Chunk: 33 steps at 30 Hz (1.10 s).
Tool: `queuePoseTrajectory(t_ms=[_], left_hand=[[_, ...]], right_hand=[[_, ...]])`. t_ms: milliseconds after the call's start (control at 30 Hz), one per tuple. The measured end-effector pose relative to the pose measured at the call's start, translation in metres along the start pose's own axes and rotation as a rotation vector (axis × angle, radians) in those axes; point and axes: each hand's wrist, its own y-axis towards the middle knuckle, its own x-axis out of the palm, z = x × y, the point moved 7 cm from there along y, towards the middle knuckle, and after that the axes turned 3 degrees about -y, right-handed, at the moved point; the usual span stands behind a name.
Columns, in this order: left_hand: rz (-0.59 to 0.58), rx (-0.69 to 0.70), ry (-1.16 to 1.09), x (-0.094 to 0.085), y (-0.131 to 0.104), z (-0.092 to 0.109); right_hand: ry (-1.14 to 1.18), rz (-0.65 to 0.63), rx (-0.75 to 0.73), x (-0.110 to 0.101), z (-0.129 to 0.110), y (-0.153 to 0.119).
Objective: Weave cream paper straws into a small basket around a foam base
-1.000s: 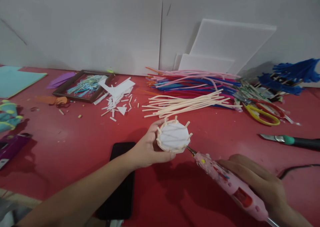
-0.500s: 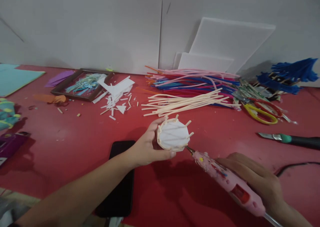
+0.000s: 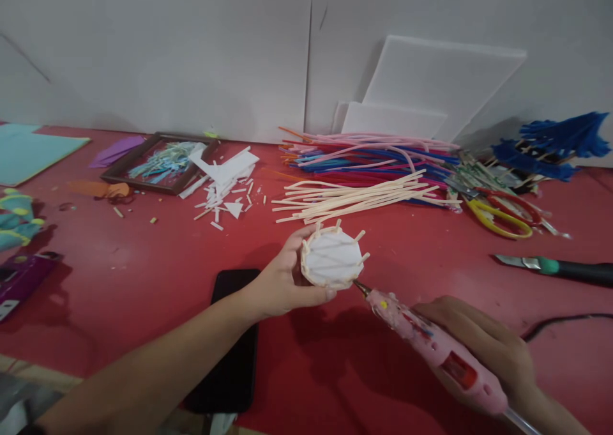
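In the head view, the clearest change is at the tip of the pink glue gun (image 3: 421, 333): its nozzle has slid slightly leftward along the near right rim of the white disc (image 3: 332, 258), toward the thumb. For the work in hand, this suggests that attention stays on that stretch of rim; whether the nozzle touches it, or any glue is coming out, I cannot tell.

The disc is in the air over the red desk (image 3: 143, 272), roughly midway between the desk's near and far edges, its white face turned up to the camera. Short cream stubs stand out around its far and right rim. The left hand (image 3: 280, 285) grips it by the rim, thumb along the near side and fingers around the left and far side. The right hand (image 3: 488, 342) is wrapped around the glue gun's body, which slants down toward the desk's near right corner.

Against the earlier frames, both grasps are the same and the disc has hardly moved. The loose things lie as they did: the cream stems (image 3: 345, 202) toward the far edge, the yellow-handled scissors (image 3: 502, 221) and craft knife (image 3: 565, 269) toward the right edge, and the black phone (image 3: 234, 345) at the near edge, partly beneath the left forearm.
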Motion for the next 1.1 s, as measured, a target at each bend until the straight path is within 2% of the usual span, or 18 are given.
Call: queuePoseTrajectory(t_ms=[433, 667, 900, 1100], left_hand=[[0.019, 0.000, -0.073, -0.0007, -0.0010, -0.0063], [0.020, -0.044, -0.105, 0.0015, -0.0026, -0.0081], [0.007, 0.003, -0.104, 0.0030, -0.0016, -0.0038], [0.002, 0.006, -0.102, 0.0035, -0.0014, -0.0023]], right_hand=[[-0.051, -0.061, 0.080, -0.0036, 0.0000, -0.0009], [-0.094, -0.066, 0.053, -0.0009, -0.0001, -0.0024], [-0.094, -0.048, -0.025, -0.0033, -0.0044, 0.0013], [-0.070, -0.053, 0.041, -0.0025, -0.0011, -0.0015]])
